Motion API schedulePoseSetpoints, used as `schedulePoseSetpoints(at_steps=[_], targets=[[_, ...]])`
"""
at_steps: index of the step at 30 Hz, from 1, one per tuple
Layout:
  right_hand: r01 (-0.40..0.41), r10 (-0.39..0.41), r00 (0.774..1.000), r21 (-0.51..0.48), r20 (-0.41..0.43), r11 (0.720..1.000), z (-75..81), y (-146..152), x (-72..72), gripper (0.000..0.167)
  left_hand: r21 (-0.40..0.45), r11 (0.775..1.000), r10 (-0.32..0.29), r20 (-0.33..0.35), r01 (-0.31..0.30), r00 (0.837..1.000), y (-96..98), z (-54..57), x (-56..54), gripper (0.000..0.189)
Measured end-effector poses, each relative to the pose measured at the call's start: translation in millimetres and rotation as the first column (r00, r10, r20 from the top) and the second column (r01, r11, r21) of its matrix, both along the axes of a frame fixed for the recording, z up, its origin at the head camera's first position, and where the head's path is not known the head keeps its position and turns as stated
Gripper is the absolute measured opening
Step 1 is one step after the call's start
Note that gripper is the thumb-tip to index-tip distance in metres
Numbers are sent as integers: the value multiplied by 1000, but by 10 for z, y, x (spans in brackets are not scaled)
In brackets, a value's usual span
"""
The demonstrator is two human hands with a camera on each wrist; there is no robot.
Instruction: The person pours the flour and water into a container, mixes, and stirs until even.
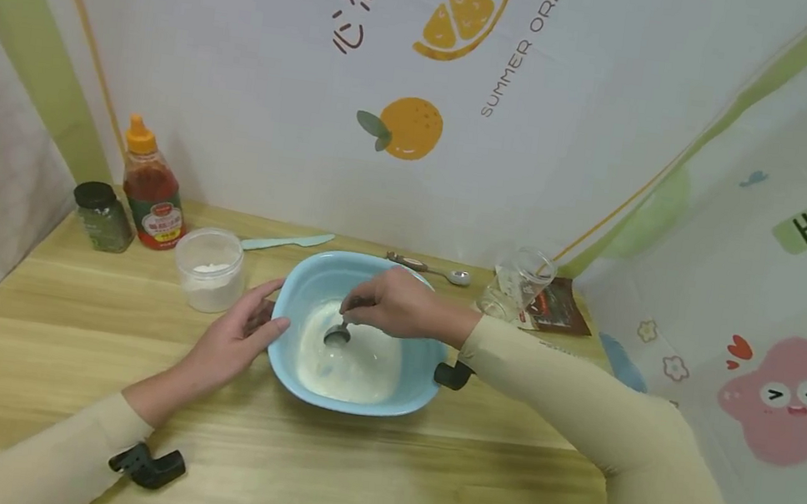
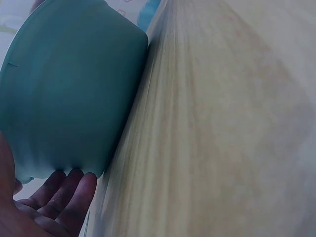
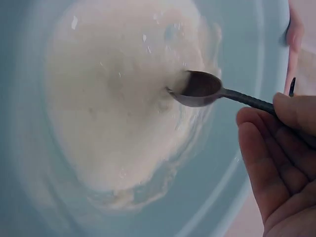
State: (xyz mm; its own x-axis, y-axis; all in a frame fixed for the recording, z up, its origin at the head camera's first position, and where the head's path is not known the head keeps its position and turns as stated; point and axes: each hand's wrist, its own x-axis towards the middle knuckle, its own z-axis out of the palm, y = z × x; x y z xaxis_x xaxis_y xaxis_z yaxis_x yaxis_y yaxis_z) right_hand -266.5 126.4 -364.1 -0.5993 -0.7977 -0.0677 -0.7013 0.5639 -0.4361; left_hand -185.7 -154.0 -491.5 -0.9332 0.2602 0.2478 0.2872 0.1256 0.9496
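Note:
A light blue plastic basin [image 1: 425, 385] stands on the wooden table with a creamy white, wet mixture [image 1: 362, 369] spread over its bottom. My left hand [image 1: 226, 339] holds the basin at its left side, thumb over the rim and fingertips [image 2: 84, 185] against the outer wall. Above the mixture, my right hand [image 1: 397, 306] pinches the thin, dark handle of a metal spoon [image 3: 200, 89] between thumb and fingers. The spoon's bowl tilts, its tip at the mixture's surface. A thin streak of mixture clings to the basin's inner wall.
Left of the basin stand a clear tub [image 1: 207, 274] of white powder, a red sauce bottle [image 1: 156, 205] and a green-filled jar [image 1: 103, 219]. Behind lie a pale knife [image 1: 287, 241] and another spoon [image 1: 457, 277]. A clear cup [image 1: 516, 287] and a brown packet [image 1: 563, 305] are at right.

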Motion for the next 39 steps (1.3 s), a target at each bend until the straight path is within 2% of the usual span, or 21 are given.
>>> schedulePoseSetpoints(at_steps=[3, 7, 11, 13, 16, 20, 25, 28, 30, 34, 39], targets=[[56, -55, 998, 6, -32, 998, -17, -43, -86, 15, 5, 1000, 0, 5, 0, 1000, 2, -28, 7, 65], [147, -145, 988, 24, -50, 989, -15, 64, -177, 18, 0, 1000, 1, 3, -1, 1000, 10, -36, -8, 65], [181, -178, 983, 46, -54, 983, 25, 212, -119, 16, -3, 1000, -6, 4, 6, 1000, 11, -13, -26, 65], [159, -157, 987, 54, -33, 986, 44, 248, -55, 14, -4, 1000, -10, 8, 11, 1000, 6, -5, -29, 65], [77, -79, 997, 51, 23, 996, 66, 229, 27, 13, -5, 1000, -10, 7, 10, 1000, -9, 0, -25, 65], [-38, 37, 998, 7, 49, 999, 50, 106, 3, 13, -7, 1000, 1, -1, -1, 1000, -29, -3, -10, 65], [-108, 107, 990, -4, -90, 994, -22, 43, -200, 11, -12, 1000, -1, -6, 1, 1000, -28, -12, -3, 64], [-137, 139, 976, 22, -167, 990, -39, 114, -313, 10, -11, 1000, -6, -7, 6, 1000, -16, -11, -9, 65], [-152, 156, 969, 36, -190, 988, -35, 194, -356, 11, -6, 1000, -9, -3, 9, 1000, -6, -7, -14, 64], [-150, 160, 967, 63, -199, 987, 3, 379, -359, 11, -5, 1000, -7, 3, 7, 1000, 1, 9, -17, 64], [-135, 154, 964, 99, -216, 986, 43, 594, -274, 11, -17, 1000, 2, 6, -2, 1000, -5, 15, -4, 65]])
